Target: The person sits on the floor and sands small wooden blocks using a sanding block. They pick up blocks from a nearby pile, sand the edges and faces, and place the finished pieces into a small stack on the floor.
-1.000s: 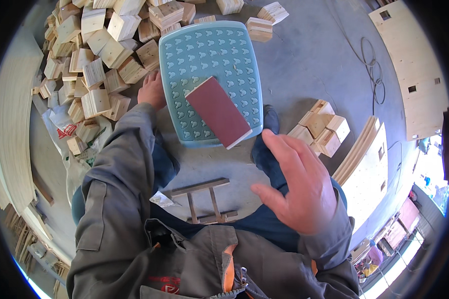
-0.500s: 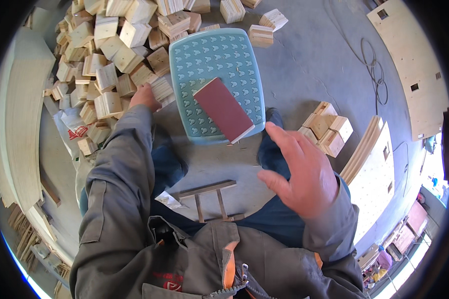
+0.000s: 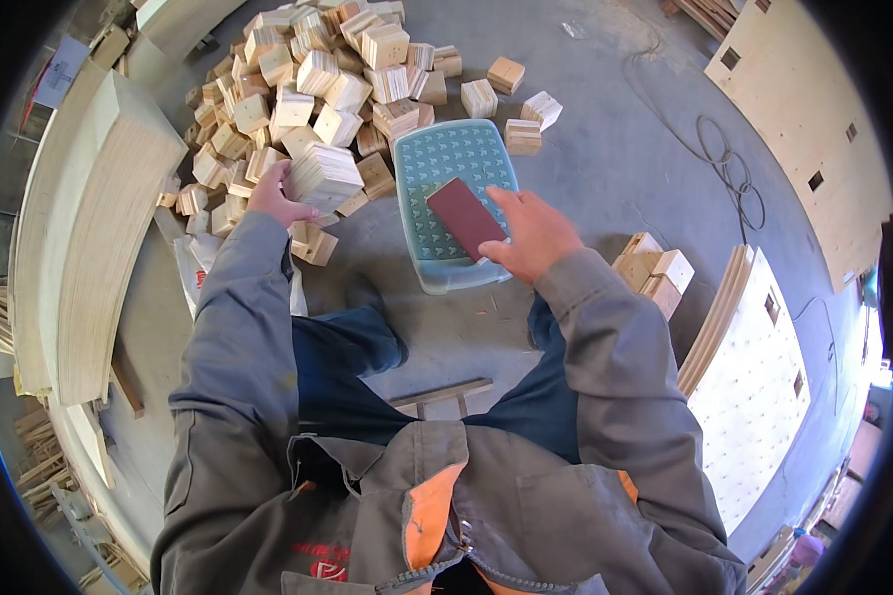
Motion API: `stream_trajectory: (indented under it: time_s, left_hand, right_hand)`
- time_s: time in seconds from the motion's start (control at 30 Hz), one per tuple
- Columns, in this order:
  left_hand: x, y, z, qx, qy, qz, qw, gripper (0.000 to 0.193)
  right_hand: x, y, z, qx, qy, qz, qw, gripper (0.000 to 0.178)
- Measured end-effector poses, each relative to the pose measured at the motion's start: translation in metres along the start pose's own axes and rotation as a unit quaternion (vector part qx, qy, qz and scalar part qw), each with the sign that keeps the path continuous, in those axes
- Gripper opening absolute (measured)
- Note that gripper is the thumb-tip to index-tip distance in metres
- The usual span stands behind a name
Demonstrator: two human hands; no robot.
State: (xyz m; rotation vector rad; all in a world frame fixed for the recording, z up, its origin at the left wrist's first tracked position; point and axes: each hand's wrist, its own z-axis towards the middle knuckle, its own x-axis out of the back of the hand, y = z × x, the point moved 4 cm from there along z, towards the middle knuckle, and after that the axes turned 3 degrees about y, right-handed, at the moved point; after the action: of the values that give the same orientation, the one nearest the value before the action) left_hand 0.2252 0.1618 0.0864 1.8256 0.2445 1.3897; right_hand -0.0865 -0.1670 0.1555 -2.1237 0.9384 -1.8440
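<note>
While a wooden block (image 3: 324, 178) is pinched by the left hand (image 3: 276, 198), it could be dropped if held loosely. A red-brown bar (image 3: 463, 216) is held up by the blue stool (image 3: 446, 149) beside the right hand (image 3: 538, 236), whose grip cannot be told. Other blocks (image 3: 385, 46) are piled on the grey floor (image 3: 442, 342).

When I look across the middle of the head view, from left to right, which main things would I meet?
Plywood stack, left hand, layered wooden block, blue-green stool with dark red block on it, right hand, group of wooden blocks, pale holed panels.
</note>
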Motion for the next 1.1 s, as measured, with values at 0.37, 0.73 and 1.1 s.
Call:
stream_trajectory:
  time_s: [0.37,0.73,1.1]
  left_hand:
    - [-0.045,0.093,-0.086,-0.039,0.011,-0.141,0.989,0.105]
    - [-0.078,0.126,-0.083,-0.105,-0.004,0.061,0.993,0.093]
    - [-0.085,0.122,-0.086,-0.165,-0.061,0.067,0.982,0.088]
  right_hand:
    - [-0.017,0.008,0.015,-0.063,-0.031,-0.022,0.997,0.094]
    - [-0.06,0.013,0.036,-0.126,-0.083,-0.068,0.986,0.102]
    - [-0.09,0.012,0.05,-0.151,-0.01,-0.087,0.985,0.11]
